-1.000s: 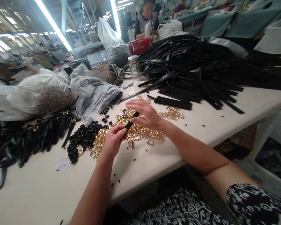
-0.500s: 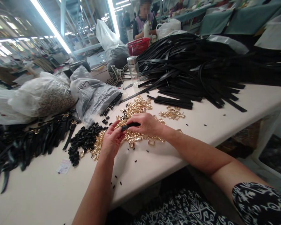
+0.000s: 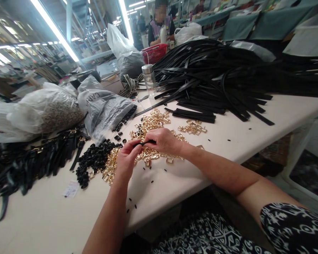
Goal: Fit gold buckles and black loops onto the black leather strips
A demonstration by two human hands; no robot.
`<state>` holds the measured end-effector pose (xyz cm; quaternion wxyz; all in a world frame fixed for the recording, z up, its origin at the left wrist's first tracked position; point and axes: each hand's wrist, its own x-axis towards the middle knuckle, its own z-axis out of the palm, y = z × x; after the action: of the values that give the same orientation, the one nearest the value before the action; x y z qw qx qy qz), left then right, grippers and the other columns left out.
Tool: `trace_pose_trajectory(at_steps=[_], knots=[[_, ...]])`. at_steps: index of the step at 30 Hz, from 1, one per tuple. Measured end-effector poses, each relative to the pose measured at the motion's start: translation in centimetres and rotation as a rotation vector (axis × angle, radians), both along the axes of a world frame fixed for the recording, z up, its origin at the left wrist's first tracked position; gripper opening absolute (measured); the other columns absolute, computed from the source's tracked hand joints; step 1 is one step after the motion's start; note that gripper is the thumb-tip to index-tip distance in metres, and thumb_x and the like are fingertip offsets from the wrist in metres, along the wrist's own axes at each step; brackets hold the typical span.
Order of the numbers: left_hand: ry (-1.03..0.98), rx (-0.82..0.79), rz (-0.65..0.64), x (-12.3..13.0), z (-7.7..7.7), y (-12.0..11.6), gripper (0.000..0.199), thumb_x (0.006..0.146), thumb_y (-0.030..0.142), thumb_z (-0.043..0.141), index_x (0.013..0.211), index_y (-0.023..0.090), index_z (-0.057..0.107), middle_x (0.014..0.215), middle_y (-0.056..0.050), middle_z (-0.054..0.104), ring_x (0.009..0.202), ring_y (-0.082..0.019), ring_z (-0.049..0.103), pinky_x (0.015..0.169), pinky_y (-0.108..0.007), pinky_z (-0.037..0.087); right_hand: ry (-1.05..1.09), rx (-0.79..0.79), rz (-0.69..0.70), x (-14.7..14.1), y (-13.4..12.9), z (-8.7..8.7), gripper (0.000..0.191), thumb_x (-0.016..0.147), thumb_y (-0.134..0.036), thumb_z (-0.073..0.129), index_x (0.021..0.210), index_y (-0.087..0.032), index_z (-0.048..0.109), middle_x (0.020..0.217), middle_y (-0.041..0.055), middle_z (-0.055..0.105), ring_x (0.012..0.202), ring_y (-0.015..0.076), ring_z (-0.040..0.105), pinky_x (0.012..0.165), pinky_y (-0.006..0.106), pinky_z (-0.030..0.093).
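Note:
Between my two hands is a short black strap piece (image 3: 149, 141). My left hand (image 3: 127, 155) pinches its left end between thumb and fingers. Curled over the right part is my right hand (image 3: 163, 141), its fingers closed on the strap. Both hands are just above a heap of gold metal buckles (image 3: 155, 120), which spreads behind and beneath them. A pile of small black loops (image 3: 94, 160) lies left of my left hand. The fingers hide part of the strap.
Long black straps (image 3: 201, 70) cover the back right of the white table (image 3: 175, 187). A glass bottle (image 3: 149, 82), plastic bags (image 3: 100, 106) and a red basket (image 3: 159, 53) stand behind. Finished-looking straps (image 3: 47, 158) lie left. A person (image 3: 161, 26) is across the table.
My left hand has rolled inward, its fingers now more closed over the strap's left end. Less of the strap shows between the hands. The whole view has shifted slightly.

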<state>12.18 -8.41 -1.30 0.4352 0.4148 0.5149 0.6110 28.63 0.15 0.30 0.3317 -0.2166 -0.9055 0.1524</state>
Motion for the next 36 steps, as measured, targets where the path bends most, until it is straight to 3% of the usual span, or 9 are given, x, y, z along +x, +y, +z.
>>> trace_pose_trajectory(at_steps=[4,9,11,13,16,20,24,33,36], knots=[[0.482,0.188,0.104,0.2,0.3,-0.2,0.013,0.073,0.028,0.075,0.086,0.025,0.077,0.098,-0.006,0.068,0.096,-0.019,0.061,0.09,-0.032,0.049,-0.052,0.059,-0.031,-0.2,-0.3,0.0,0.012,0.084,-0.022,0.057,0.078,-0.016,0.065,0.074,0.0025,0.066,0.065,0.0127,0.054,0.06,0.024,0.033],[0.669,0.306,0.199,0.0,0.8,-0.9,0.008,0.075,0.027,0.073,0.082,0.028,0.076,0.096,-0.004,0.066,0.092,-0.02,0.06,0.091,-0.034,0.046,-0.085,0.055,-0.051,-0.2,0.0,-0.1,0.011,0.083,-0.023,0.059,0.079,-0.017,0.066,0.074,0.0016,0.066,0.065,0.0124,0.054,0.059,0.025,0.032],[0.622,0.346,0.204,-0.1,0.9,-1.3,0.008,0.078,0.032,0.069,0.076,0.026,0.075,0.091,-0.004,0.066,0.087,-0.02,0.06,0.087,-0.034,0.046,-0.062,0.039,-0.106,0.1,0.5,0.1,0.011,0.084,-0.025,0.061,0.078,-0.017,0.067,0.074,0.0015,0.067,0.065,0.0124,0.054,0.059,0.025,0.032],[0.536,0.358,0.125,-0.1,0.8,-1.6,0.027,0.083,0.041,0.061,0.066,0.023,0.071,0.08,-0.005,0.066,0.079,-0.02,0.061,0.081,-0.034,0.048,0.003,0.025,-0.172,0.6,1.0,0.4,0.012,0.084,-0.027,0.062,0.078,-0.017,0.067,0.075,0.0017,0.067,0.066,0.0125,0.054,0.061,0.025,0.033],[0.376,0.213,-0.002,-0.1,0.5,-1.3,0.047,0.086,0.056,0.05,0.062,0.02,0.068,0.067,-0.006,0.065,0.065,-0.018,0.06,0.067,-0.032,0.048,0.088,0.036,-0.143,1.0,1.2,0.8,0.013,0.085,-0.028,0.061,0.079,-0.017,0.067,0.075,0.0018,0.066,0.068,0.0126,0.055,0.063,0.025,0.036],[0.103,-0.06,0.022,-0.2,-0.1,-0.2,0.039,0.078,0.056,0.063,0.071,0.017,0.067,0.062,-0.003,0.064,0.053,-0.013,0.058,0.055,-0.026,0.046,0.056,0.102,0.027,0.7,0.5,0.5,0.015,0.088,-0.028,0.058,0.08,-0.018,0.066,0.074,0.0017,0.065,0.068,0.0131,0.056,0.063,0.026,0.038],[-0.07,-0.097,0.03,-0.3,-0.6,0.4,0.033,0.073,0.049,0.071,0.072,0.016,0.065,0.063,-0.001,0.064,0.054,-0.01,0.057,0.057,-0.023,0.046,0.053,0.079,0.048,0.0,-0.2,-0.2,0.017,0.088,-0.033,0.061,0.093,-0.018,0.066,0.084,0.0035,0.068,0.075,0.0146,0.061,0.067,0.026,0.042],[-0.084,-0.095,-0.005,0.3,-0.9,0.3,0.033,0.071,0.048,0.073,0.074,0.016,0.067,0.065,0.0,0.064,0.057,-0.01,0.056,0.059,-0.023,0.047,0.096,0.082,0.058,-0.5,-0.7,-0.7,0.018,0.089,-0.033,0.06,0.098,-0.019,0.067,0.086,0.0034,0.069,0.076,0.0135,0.064,0.065,0.023,0.044],[-0.01,-0.071,0.011,0.3,-1.1,0.2,0.031,0.073,0.047,0.072,0.075,0.016,0.068,0.066,0.0,0.064,0.058,-0.01,0.056,0.06,-0.024,0.047,0.094,0.103,0.041,-0.5,-0.7,-0.7,0.016,0.09,-0.031,0.059,0.092,-0.018,0.068,0.082,0.0026,0.069,0.072,0.0127,0.062,0.062,0.023,0.042]])
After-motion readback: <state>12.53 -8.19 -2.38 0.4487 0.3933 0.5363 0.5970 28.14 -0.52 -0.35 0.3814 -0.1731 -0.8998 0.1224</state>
